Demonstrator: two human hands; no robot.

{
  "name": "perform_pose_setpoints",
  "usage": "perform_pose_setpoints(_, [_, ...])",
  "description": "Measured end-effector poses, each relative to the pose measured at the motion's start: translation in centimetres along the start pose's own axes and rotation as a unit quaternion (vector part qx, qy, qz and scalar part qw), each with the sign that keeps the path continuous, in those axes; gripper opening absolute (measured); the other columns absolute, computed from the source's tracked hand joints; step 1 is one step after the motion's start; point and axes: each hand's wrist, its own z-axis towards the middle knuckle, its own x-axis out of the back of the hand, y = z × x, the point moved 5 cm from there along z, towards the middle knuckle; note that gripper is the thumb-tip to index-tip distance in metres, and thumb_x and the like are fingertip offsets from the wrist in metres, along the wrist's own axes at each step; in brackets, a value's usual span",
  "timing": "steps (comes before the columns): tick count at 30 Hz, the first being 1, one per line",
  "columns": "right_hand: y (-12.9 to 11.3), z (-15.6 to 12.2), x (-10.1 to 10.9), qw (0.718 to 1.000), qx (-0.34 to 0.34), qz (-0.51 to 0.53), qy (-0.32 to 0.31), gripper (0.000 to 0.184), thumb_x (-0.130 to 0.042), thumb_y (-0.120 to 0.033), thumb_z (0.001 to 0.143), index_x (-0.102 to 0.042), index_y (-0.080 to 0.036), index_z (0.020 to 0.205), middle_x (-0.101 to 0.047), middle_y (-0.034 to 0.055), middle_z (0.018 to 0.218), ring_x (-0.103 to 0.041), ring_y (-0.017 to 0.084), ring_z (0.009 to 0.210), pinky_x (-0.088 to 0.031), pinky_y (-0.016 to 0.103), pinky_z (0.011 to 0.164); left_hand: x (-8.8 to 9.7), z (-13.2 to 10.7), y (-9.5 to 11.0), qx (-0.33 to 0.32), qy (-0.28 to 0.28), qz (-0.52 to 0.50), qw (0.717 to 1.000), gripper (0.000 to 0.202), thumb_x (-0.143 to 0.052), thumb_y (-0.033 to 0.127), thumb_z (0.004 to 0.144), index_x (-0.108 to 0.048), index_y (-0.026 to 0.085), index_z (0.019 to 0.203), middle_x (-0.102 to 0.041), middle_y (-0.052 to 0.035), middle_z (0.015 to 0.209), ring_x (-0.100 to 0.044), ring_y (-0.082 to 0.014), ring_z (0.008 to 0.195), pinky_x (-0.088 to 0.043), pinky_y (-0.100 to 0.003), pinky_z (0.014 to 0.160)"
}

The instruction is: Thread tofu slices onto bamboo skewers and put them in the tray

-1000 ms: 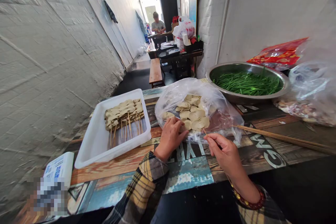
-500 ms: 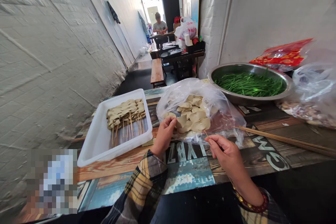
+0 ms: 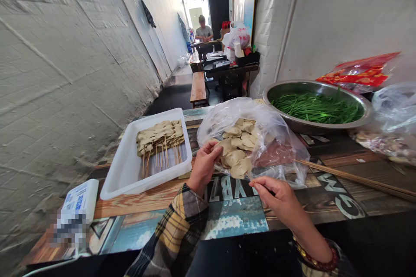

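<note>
My left hand [image 3: 204,165] pinches a pale tan tofu slice [image 3: 225,146] at the near edge of a clear plastic bag [image 3: 276,138] holding many such slices [image 3: 242,138]. My right hand [image 3: 277,195] is closed on a thin bamboo skewer [image 3: 249,176] whose tip points up at the slices. Both hands sit over the painted wooden table [image 3: 234,216], just in front of the bag.
A white tray [image 3: 123,169] on the left holds several finished skewers [image 3: 159,138]. A steel bowl [image 3: 312,125] of green chives, loose bamboo skewers [image 3: 357,178] and more bags [image 3: 393,121] lie to the right. A blue-white packet [image 3: 78,201] sits near left. A person [image 3: 203,33] sits far down the corridor.
My left hand has lifted one slice out of the pile toward the bag's near edge. My right hand with the skewer has shifted slightly nearer to me.
</note>
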Motion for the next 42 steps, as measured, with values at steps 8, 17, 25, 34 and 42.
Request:
perform_pose_setpoints(8, [0.0, -0.1, -0.1, 0.999, 0.013, -0.036, -0.006, 0.032, -0.048, -0.037, 0.091, -0.071, -0.014, 0.092, -0.049, -0.0036, 0.051, -0.048, 0.012, 0.046, -0.037, 0.023, 0.049, 0.5, -0.1, 0.7, -0.043, 0.041, 0.010, 0.998, 0.029, -0.081, 0.029, 0.061, -0.064, 0.015, 0.078, -0.058, 0.0039, 0.066, -0.042, -0.0048, 0.053, -0.030, -0.019, 0.049])
perform_pose_setpoints(17, [0.0, 0.0, 0.0, 0.999, 0.015, -0.046, 0.000, 0.033, -0.048, -0.037, 0.091, -0.071, -0.014, 0.091, -0.051, -0.0025, 0.053, -0.048, 0.012, 0.048, -0.038, 0.023, 0.049, 0.4, -0.3, 0.8, -0.050, 0.032, 0.027, 0.998, 0.024, -0.079, 0.028, 0.064, -0.065, 0.016, 0.079, -0.059, 0.0035, 0.067, -0.044, -0.0054, 0.054, -0.034, -0.019, 0.052])
perform_pose_setpoints(25, [0.2, 0.1, -0.2, 0.998, 0.010, -0.063, -0.005, 0.033, -0.047, -0.037, 0.092, -0.071, -0.015, 0.091, -0.054, -0.0026, 0.054, -0.050, 0.012, 0.046, -0.038, 0.022, 0.048, 0.4, -0.5, 0.9, -0.077, 0.029, 0.097, 0.992, 0.019, -0.075, 0.028, 0.068, -0.067, 0.016, 0.081, -0.060, 0.0033, 0.069, -0.047, -0.0072, 0.058, -0.035, -0.019, 0.054])
perform_pose_setpoints(34, [-0.5, 0.3, -0.1, 0.996, 0.036, -0.076, 0.012, 0.030, -0.047, -0.033, 0.092, -0.072, -0.017, 0.086, -0.067, 0.0014, 0.067, -0.061, 0.015, 0.061, -0.046, 0.023, 0.060, 0.1, -0.6, 0.8, -0.076, 0.023, 0.117, 0.990, 0.022, -0.077, 0.029, 0.065, -0.067, 0.016, 0.080, -0.062, 0.0010, 0.073, -0.053, -0.0104, 0.064, -0.039, -0.022, 0.059])
perform_pose_setpoints(42, [-1.2, 0.2, 0.0, 0.995, 0.051, -0.085, 0.030, 0.029, -0.048, -0.032, 0.091, -0.072, -0.017, 0.086, -0.072, 0.0032, 0.072, -0.064, 0.016, 0.064, -0.048, 0.024, 0.061, -0.1, -0.7, 0.2, -0.024, 0.006, 0.036, 0.999, 0.024, -0.078, 0.032, 0.066, -0.064, 0.016, 0.077, -0.057, 0.0030, 0.068, -0.047, -0.0071, 0.057, -0.037, -0.020, 0.055])
